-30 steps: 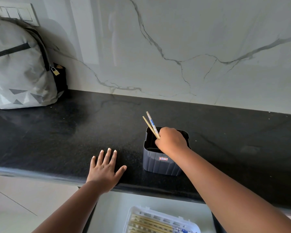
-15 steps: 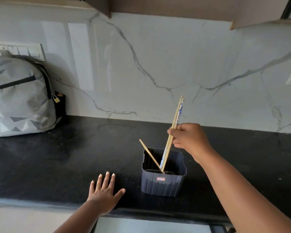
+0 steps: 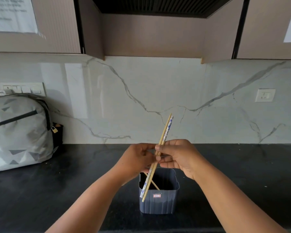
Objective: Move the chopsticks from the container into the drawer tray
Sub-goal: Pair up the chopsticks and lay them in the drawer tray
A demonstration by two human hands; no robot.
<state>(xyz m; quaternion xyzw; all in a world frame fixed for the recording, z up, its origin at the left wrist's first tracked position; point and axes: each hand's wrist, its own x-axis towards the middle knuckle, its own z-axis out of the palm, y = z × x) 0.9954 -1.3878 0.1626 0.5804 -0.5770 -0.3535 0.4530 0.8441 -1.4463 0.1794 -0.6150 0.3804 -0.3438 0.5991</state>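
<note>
A dark grey square container [image 3: 159, 201] stands on the black counter [image 3: 57, 190] near its front edge. My right hand [image 3: 176, 156] grips two chopsticks [image 3: 165, 133], one plain wood and one with a blue-white pattern, held tilted above the container with their lower ends in front of its rim. My left hand [image 3: 138, 158] meets the same pair at the middle and pinches them. One more wooden chopstick [image 3: 154, 184] leans inside the container. The drawer tray is out of view.
A grey backpack [image 3: 18, 132] sits at the back left against the marble wall. Wall cabinets and a vent hood [image 3: 158, 7] hang overhead. A socket [image 3: 265, 95] is on the wall at right.
My left hand has left the counter and come up to the chopsticks. My right hand has lifted the pair clear of the container. The view has tilted up, so the tray has dropped out of sight.
</note>
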